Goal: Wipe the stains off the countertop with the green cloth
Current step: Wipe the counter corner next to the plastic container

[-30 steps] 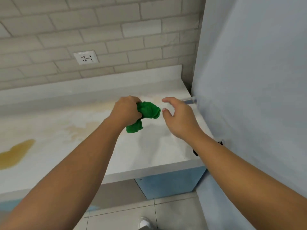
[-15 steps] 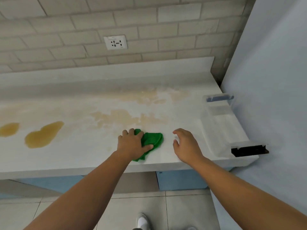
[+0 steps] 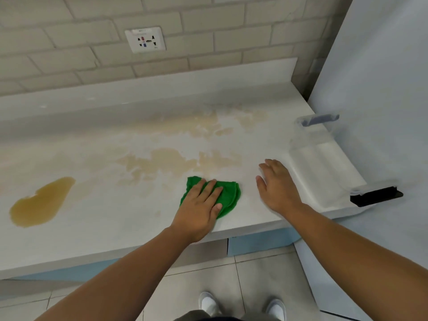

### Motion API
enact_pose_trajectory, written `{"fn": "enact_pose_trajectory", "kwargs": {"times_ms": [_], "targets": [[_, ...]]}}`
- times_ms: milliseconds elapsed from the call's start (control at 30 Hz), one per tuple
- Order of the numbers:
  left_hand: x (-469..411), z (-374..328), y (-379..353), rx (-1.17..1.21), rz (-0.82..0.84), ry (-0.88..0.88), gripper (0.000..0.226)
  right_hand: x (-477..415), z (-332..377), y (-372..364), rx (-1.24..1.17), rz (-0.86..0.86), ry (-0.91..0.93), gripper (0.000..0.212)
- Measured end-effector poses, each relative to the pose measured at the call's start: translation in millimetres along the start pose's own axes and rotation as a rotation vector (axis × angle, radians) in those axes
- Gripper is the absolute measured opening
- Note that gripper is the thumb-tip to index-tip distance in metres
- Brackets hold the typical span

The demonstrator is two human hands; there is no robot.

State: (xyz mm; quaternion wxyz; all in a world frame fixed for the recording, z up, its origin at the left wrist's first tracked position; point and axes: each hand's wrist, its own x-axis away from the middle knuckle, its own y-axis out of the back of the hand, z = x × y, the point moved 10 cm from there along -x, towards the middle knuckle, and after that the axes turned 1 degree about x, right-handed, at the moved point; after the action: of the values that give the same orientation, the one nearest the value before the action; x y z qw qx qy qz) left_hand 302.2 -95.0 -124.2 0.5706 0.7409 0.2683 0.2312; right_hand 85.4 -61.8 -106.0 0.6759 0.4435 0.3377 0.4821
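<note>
One crumpled green cloth (image 3: 228, 196) on my stained countertop (image 3: 97, 212).
My left hand (image 3: 200, 208) presses it flat-fingered; my right hand (image 3: 276, 185) rests spread.

Beige brick-tile wall (image 3: 208, 31) spanned upper frame. White socket plate (image 3: 145, 39) sat upper centre-left. Tall pale blue-grey panel (image 3: 382, 77) filled right side. Light blue cabinet fronts (image 3: 259, 242) ran lower centre. Grey floor tiles (image 3: 261, 281) lined bottom edge.

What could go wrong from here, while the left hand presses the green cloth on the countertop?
The small green cloth may only smear the thick amber puddle at the left, perhaps toward the front edge of the countertop. The right hand is close beside the clear container, so a sweep might knock it.
</note>
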Motion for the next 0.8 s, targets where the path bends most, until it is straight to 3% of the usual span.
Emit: {"fn": "enact_pose_trajectory", "kwargs": {"times_ms": [233,367,533,667,800], "targets": [[-55.1,34.1,3.4,-0.028,0.037,0.239,0.068,-17.0,-4.7,-11.9,0.097,0.053,-0.034,0.071],[-61.6,5.5,-6.1,-0.035,0.047,0.136,0.063,-11.5,-13.6,-23.0,0.138,0.072,-0.065,0.074],[-3.8,13.6,-5.1,0.002,0.108,0.023,0.064,-13.2,-14.6,-23.2,0.166,0.059,-0.048,0.073],[-3.9,64.2,3.3,-0.063,0.217,0.142,0.082,-10.9,-14.7,-23.7,0.176,0.069,-0.050,0.072],[-59.6,72.8,3.7,-0.063,0.240,0.293,0.069,-11.3,-15.4,-24.2,0.184,0.069,-0.052,0.068]]}}
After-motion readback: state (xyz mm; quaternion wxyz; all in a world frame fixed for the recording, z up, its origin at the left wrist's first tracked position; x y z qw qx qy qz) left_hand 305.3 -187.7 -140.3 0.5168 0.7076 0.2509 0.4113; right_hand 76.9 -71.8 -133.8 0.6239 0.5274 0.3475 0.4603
